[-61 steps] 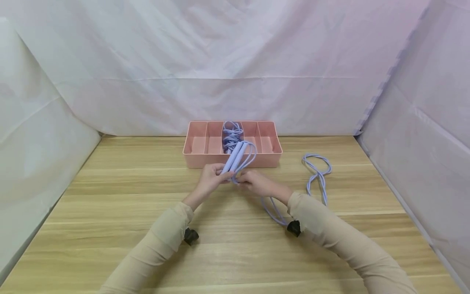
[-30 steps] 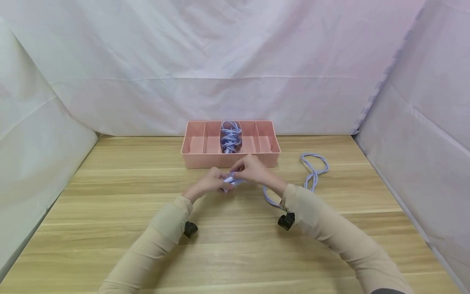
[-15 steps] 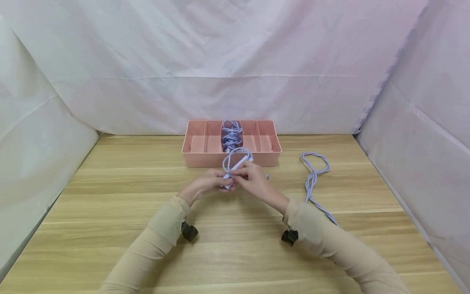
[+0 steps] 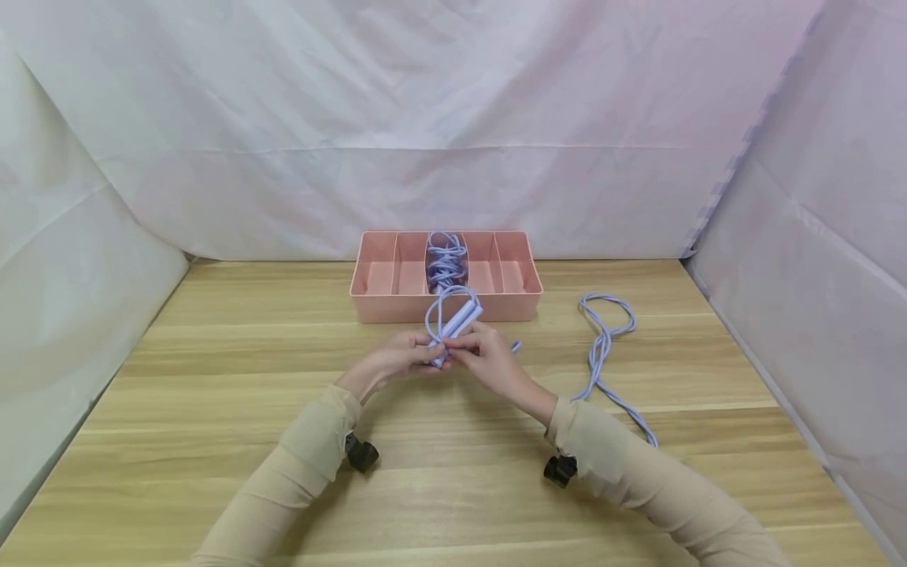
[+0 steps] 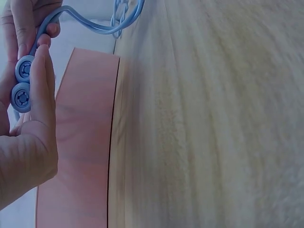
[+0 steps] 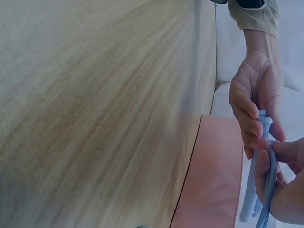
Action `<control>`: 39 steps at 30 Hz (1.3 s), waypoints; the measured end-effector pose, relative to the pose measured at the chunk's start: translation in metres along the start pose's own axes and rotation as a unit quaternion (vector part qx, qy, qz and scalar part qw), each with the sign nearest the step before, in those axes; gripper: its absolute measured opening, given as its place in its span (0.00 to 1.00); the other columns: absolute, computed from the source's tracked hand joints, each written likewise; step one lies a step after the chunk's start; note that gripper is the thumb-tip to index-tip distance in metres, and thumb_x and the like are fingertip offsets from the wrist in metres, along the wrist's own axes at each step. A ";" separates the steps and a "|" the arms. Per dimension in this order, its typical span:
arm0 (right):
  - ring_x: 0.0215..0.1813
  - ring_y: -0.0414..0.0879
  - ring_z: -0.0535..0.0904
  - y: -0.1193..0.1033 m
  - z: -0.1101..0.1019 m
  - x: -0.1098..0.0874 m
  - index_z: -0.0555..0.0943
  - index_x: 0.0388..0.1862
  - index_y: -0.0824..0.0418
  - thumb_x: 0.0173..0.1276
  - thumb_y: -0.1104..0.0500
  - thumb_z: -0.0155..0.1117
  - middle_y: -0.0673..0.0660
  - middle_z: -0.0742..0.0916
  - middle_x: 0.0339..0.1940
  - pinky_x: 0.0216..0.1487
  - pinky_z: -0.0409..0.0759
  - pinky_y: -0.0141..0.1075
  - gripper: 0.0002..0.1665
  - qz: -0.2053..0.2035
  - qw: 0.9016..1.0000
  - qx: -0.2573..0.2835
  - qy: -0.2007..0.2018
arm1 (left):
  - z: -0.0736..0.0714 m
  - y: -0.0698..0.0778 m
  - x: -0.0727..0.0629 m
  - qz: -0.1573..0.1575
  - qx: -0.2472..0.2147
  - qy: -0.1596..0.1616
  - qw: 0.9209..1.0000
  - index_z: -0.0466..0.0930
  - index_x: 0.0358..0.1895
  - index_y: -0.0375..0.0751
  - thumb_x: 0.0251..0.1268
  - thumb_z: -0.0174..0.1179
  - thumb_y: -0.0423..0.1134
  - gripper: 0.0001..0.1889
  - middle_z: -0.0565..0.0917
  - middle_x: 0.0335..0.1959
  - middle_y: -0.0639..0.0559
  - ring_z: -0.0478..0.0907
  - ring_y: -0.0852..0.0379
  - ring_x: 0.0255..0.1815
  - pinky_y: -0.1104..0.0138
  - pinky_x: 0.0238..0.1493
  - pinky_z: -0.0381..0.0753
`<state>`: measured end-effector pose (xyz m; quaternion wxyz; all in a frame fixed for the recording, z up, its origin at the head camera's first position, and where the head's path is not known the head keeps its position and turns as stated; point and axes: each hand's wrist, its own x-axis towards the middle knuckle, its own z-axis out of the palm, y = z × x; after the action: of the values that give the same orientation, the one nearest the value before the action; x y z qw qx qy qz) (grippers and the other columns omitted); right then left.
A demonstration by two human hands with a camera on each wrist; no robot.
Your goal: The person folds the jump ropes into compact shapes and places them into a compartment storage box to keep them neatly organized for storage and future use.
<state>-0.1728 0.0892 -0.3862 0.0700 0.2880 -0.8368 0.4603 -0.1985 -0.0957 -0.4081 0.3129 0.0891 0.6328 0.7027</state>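
Above the table, before the pink box, my left hand (image 4: 393, 357) grips the two light-blue handles of a jump rope (image 4: 462, 316) side by side, tilted up to the right. Their round ends (image 5: 22, 80) show in the left wrist view, between the thumb and fingers. My right hand (image 4: 490, 358) pinches the doubled cord (image 6: 269, 185) against the handles near their lower end. A loop of cord (image 4: 429, 315) arches above the handles. The rest of the cord (image 4: 599, 350) lies twisted on the table at the right, partly hidden by the right forearm.
The pink box (image 4: 386, 309) has several compartments and stands against the white cloth (image 4: 283, 189) at the back. Another bundled blue cord (image 4: 446, 264) fills its middle compartment. The wooden table (image 4: 234, 378) spreads out on both sides.
The right hand has moved from beneath the handles, up over them, and back to their lower end, bringing cord along. The left hand keeps its hold. Little differs over the last half second.
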 end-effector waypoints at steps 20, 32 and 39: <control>0.36 0.41 0.80 0.013 -0.013 -0.005 0.80 0.46 0.69 0.59 0.67 0.62 0.60 0.84 0.42 0.33 0.79 0.27 0.15 -0.057 0.992 0.023 -0.106 | 0.013 -0.004 0.002 -0.005 -0.061 0.100 0.993 0.76 0.40 0.28 0.64 0.52 0.33 0.10 0.82 0.24 0.52 0.81 0.62 0.27 0.71 0.38 0.80; 0.26 0.38 0.74 0.025 -0.039 -0.017 0.77 0.53 0.66 0.66 0.58 0.56 0.57 0.84 0.29 0.26 0.75 0.27 0.19 -0.021 0.988 -0.005 -0.150 | 0.013 0.002 0.002 0.058 -0.052 0.164 0.983 0.76 0.36 0.29 0.62 0.53 0.31 0.07 0.81 0.21 0.53 0.80 0.62 0.25 0.56 0.49 0.76; 0.27 0.48 0.74 0.042 -0.060 -0.023 0.71 0.57 0.72 0.69 0.65 0.49 0.60 0.80 0.26 0.26 0.72 0.29 0.19 -0.033 0.978 -0.004 -0.207 | 0.006 0.004 0.000 0.085 -0.064 0.180 0.978 0.76 0.35 0.30 0.62 0.53 0.31 0.06 0.82 0.20 0.54 0.81 0.62 0.25 0.61 0.45 0.79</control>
<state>-0.1856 0.1644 -0.3921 -0.0887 0.4039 -0.8251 0.3850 -0.1968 -0.0905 -0.4030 0.1381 -0.0052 0.6226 0.7702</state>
